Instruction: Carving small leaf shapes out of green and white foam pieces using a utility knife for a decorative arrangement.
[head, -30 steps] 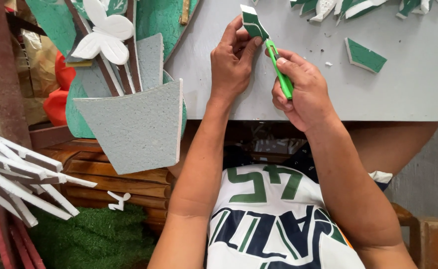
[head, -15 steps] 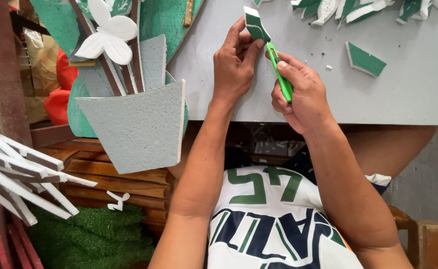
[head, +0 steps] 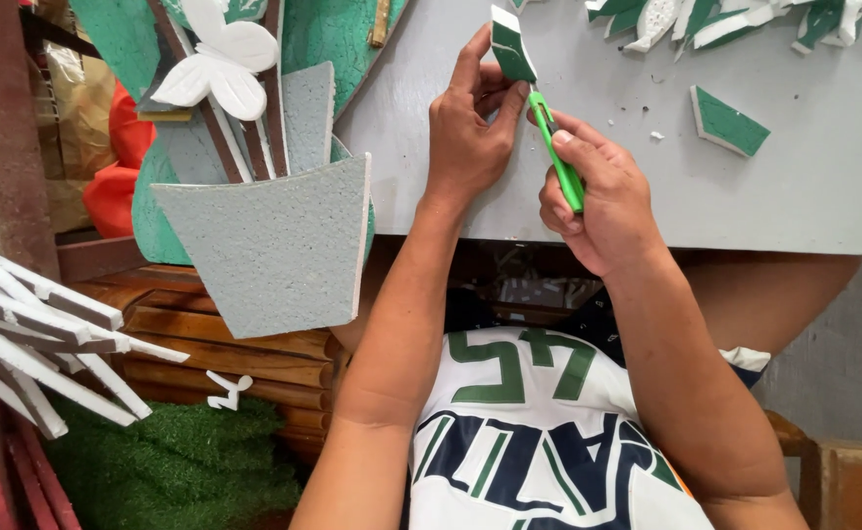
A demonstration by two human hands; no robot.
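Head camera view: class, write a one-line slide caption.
Left hand holds a green foam piece while right hand works a green knife against it.

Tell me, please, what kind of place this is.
Probably a craft or decoration workshop. The left hand holds a green-painted foam piece, the right hand a green utility knife; foam offcuts lie on the grey table, beside a foam flower-pot decoration.
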